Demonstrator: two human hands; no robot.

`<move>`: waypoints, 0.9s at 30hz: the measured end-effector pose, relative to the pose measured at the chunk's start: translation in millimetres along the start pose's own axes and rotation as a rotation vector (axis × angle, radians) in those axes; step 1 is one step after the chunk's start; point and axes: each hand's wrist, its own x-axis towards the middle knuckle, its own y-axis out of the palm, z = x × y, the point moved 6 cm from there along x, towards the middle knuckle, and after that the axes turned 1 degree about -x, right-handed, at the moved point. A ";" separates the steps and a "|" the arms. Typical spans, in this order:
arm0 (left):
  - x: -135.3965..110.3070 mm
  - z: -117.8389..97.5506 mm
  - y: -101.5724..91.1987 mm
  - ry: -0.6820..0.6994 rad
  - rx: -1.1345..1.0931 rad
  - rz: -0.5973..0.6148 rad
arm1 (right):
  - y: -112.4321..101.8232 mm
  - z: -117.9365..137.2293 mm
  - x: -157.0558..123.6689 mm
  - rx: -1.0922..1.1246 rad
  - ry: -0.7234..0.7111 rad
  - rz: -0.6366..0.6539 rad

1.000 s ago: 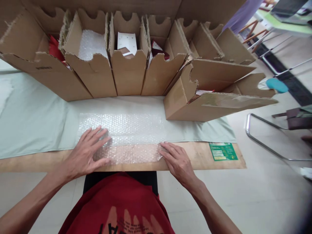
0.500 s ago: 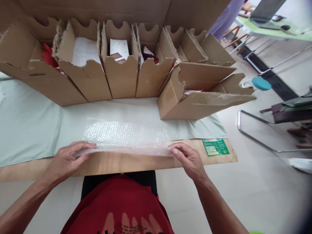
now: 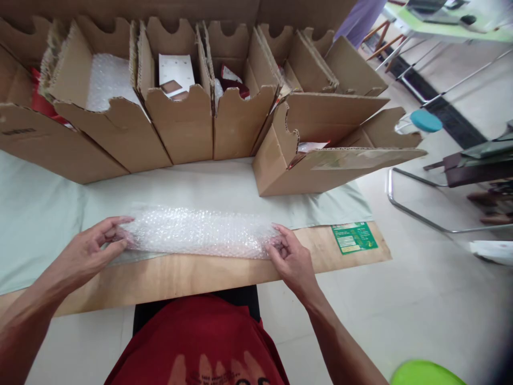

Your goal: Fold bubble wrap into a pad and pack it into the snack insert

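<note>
A long folded strip of clear bubble wrap (image 3: 200, 232) stretches between my hands near the front of the cloth-covered table. My left hand (image 3: 98, 243) grips its left end, thumb below and fingers above. At the opposite end, my right hand (image 3: 289, 254) pinches the wrap between thumb and curled fingers. The strip's lower edge hangs over the bare wooden table edge (image 3: 188, 272). Whether anything lies inside its folds, I cannot tell.
Cardboard bins (image 3: 180, 128) stand in a row at the back; one holds bubble wrap (image 3: 110, 80), another a white box (image 3: 176, 69). A separate carton (image 3: 304, 171) sits angled at right. A green card (image 3: 355, 238) lies at the right edge. A green stool (image 3: 427, 373) is below right.
The near edge of the bubble wrap has gone up and over, so the strip is narrower and lies folded. Both hands have shifted slightly left, and the view has tilted.
</note>
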 end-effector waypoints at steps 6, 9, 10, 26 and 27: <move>10.4 -2.8 11.1 0.028 0.251 -0.112 | 8.1 11.0 1.6 -0.277 -0.162 -0.114; 12.7 -1.4 16.1 0.052 0.399 -0.146 | 8.0 12.9 -0.8 -0.436 -0.262 -0.202; 12.1 -1.3 16.2 0.076 0.445 -0.176 | 5.4 12.2 -2.1 -0.476 -0.285 -0.230; -40.9 -71.0 139.5 0.869 0.699 -0.110 | 83.6 73.0 -9.4 -0.431 -0.612 0.134; -41.4 -62.0 133.8 0.856 0.705 -0.105 | 80.9 64.4 -10.0 -0.428 -0.584 0.151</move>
